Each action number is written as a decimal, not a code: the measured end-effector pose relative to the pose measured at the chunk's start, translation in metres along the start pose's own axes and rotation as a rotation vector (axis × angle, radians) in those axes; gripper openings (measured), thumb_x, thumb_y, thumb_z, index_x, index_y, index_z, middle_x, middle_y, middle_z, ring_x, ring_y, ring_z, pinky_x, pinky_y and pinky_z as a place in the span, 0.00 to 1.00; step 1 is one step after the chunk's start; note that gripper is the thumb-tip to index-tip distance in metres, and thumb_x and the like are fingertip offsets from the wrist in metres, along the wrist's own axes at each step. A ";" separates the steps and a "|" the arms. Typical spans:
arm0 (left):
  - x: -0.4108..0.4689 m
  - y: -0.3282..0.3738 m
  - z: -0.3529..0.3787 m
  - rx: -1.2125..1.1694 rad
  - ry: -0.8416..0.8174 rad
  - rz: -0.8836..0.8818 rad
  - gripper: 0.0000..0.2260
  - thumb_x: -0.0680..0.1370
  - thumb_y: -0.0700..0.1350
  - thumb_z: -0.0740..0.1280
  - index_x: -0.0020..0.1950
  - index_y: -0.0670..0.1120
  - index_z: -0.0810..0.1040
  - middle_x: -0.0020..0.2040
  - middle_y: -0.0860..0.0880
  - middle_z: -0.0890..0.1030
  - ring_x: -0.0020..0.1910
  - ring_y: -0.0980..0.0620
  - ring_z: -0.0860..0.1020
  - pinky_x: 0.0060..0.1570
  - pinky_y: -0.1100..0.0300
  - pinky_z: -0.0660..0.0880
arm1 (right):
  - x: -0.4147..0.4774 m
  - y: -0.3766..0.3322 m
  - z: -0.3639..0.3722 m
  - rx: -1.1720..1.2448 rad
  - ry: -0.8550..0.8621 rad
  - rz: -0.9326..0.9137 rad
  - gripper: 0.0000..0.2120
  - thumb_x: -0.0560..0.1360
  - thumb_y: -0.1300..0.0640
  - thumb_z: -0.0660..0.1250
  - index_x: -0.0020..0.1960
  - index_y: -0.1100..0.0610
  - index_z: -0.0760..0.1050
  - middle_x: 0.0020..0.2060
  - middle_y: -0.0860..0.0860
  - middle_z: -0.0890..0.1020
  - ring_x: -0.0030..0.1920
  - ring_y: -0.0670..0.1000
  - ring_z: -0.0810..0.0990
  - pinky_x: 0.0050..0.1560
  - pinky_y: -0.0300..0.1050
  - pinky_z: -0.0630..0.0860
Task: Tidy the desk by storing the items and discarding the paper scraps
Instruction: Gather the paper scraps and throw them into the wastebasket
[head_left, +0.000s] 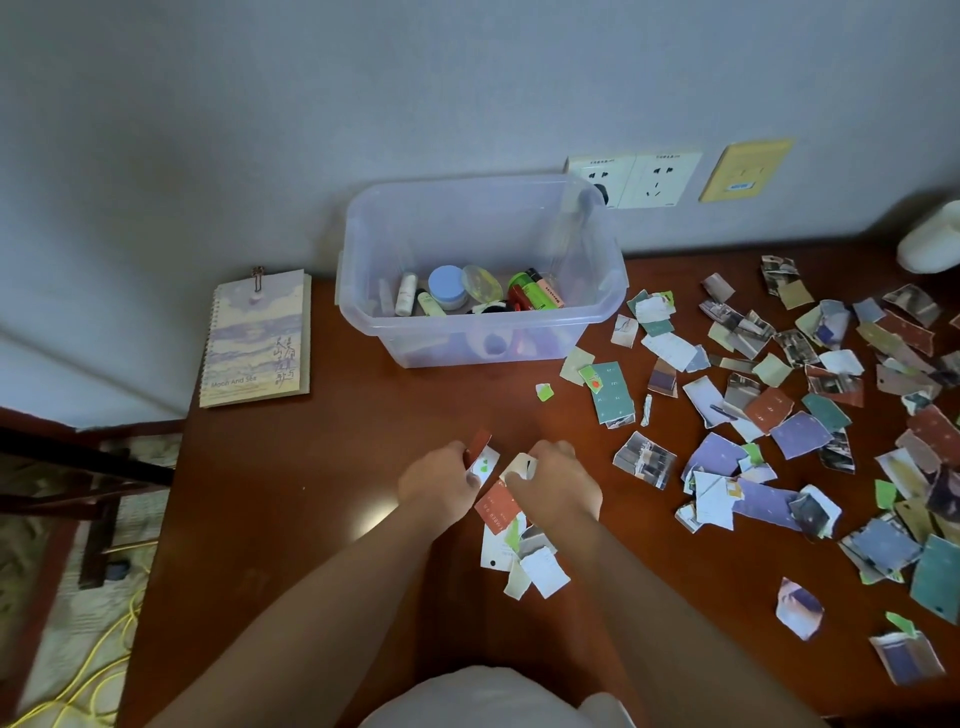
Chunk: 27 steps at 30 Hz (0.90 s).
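Left hand (437, 483), right hand (561, 486) pinch scraps (483, 461).

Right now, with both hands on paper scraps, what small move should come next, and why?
Probably pass the scrap in the right hand into the bunch that the left hand pinches, freeing the right hand. A small pile lies just below both hands, and many more scraps cover the right side of the desk.

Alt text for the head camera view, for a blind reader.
A left hand and right hand pinch torn coloured paper scraps over a reddish-brown wooden desk. More scraps litter its right side; a clear plastic bin holds toiletries.
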<state>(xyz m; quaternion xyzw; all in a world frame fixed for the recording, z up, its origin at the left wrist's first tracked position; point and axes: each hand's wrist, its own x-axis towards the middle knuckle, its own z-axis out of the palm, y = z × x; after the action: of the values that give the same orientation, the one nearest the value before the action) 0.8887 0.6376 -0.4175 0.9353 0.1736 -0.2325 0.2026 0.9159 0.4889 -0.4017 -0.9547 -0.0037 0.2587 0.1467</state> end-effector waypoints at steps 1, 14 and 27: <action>-0.002 -0.001 0.001 -0.006 -0.005 -0.001 0.08 0.79 0.49 0.62 0.56 0.50 0.74 0.52 0.51 0.81 0.49 0.49 0.80 0.48 0.55 0.78 | -0.002 -0.001 0.001 -0.016 -0.014 -0.003 0.20 0.76 0.42 0.65 0.63 0.50 0.71 0.60 0.49 0.72 0.49 0.49 0.78 0.40 0.39 0.72; -0.023 -0.015 -0.001 -0.085 0.017 0.000 0.04 0.79 0.46 0.61 0.52 0.47 0.72 0.49 0.48 0.80 0.49 0.46 0.79 0.43 0.56 0.72 | -0.009 -0.010 0.016 -0.142 -0.029 -0.066 0.24 0.70 0.49 0.74 0.62 0.50 0.68 0.56 0.49 0.76 0.52 0.51 0.80 0.42 0.41 0.74; -0.068 -0.065 -0.018 -0.271 0.137 -0.085 0.05 0.76 0.45 0.60 0.50 0.49 0.72 0.45 0.51 0.80 0.45 0.47 0.78 0.42 0.55 0.74 | -0.047 -0.053 0.004 0.064 0.056 -0.150 0.12 0.72 0.50 0.67 0.55 0.46 0.76 0.48 0.45 0.81 0.47 0.48 0.79 0.40 0.41 0.74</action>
<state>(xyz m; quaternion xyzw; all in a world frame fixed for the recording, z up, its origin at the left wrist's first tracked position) 0.8117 0.6865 -0.3884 0.9049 0.2561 -0.1510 0.3045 0.8765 0.5366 -0.3669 -0.9534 -0.0629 0.2204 0.1960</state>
